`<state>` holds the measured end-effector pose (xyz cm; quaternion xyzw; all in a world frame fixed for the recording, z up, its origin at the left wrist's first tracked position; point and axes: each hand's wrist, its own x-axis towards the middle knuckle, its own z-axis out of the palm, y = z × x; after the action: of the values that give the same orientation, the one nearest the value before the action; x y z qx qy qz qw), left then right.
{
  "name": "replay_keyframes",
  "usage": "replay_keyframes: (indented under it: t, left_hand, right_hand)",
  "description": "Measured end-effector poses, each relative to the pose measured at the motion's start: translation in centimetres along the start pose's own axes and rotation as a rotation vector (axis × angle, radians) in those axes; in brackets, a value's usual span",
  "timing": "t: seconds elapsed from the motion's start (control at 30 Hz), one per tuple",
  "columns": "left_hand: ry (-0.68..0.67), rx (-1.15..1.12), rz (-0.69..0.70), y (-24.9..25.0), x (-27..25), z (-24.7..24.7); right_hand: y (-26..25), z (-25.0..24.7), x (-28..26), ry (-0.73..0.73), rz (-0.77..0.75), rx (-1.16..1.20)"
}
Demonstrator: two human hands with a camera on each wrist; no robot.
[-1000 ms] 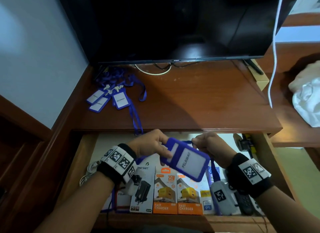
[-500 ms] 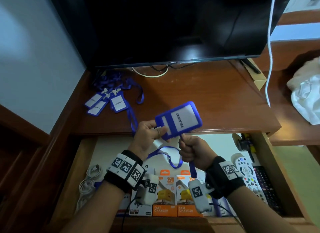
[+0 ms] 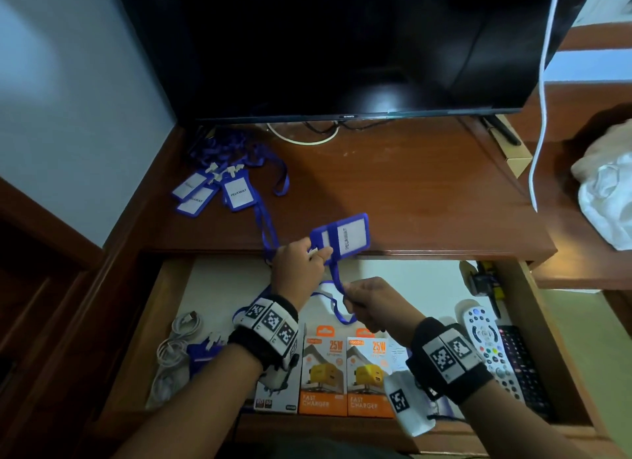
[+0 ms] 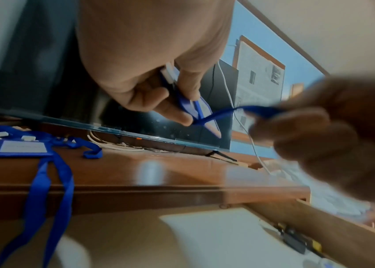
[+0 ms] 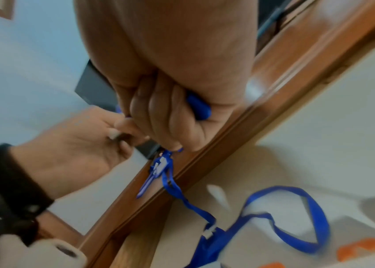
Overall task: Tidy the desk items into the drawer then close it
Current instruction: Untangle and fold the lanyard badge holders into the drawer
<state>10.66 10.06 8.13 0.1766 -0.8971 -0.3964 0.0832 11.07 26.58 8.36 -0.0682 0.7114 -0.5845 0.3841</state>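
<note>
A blue badge holder with a white card reading "PELAWAT" was held above the front edge of the desk, pinched at its clip end by the left hand, with thumb and fingers curled round it. The holder stuck out to the right of that hand, tilted, and did not touch the desk. Its blue lanyard ran down from the clip end to the right hand, which was closed in a fist round the strap, just below and to the right of the left hand. A slack loop of the strap hung under the right hand over the open drawer.

Three more badge holders with tangled lanyards lay at the back left of the desk, well apart from both hands; one strap trailed over the desk's front edge.

In the drawer, two orange charger boxes were seen side by side near the front, coiled white cables at the left, another blue badge holder beside them, and a white remote at the right. A dark television stood at the back of the desk.
</note>
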Motion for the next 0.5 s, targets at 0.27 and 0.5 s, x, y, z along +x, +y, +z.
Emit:
replay_keyframes:
  t: [0.27, 0.5]
  left_hand:
    - [-0.489, 0.09, 0.016, -1.7, -2.0, -0.2]
    - [-0.77, 0.111, -0.034, -3.1, -1.9, -2.4]
  right_hand:
    - [-2.2, -0.7, -0.1, 0.097, -0.086, -0.054]
    - [-1.2, -1.0, 1.1, 0.188, -0.09, -0.11]
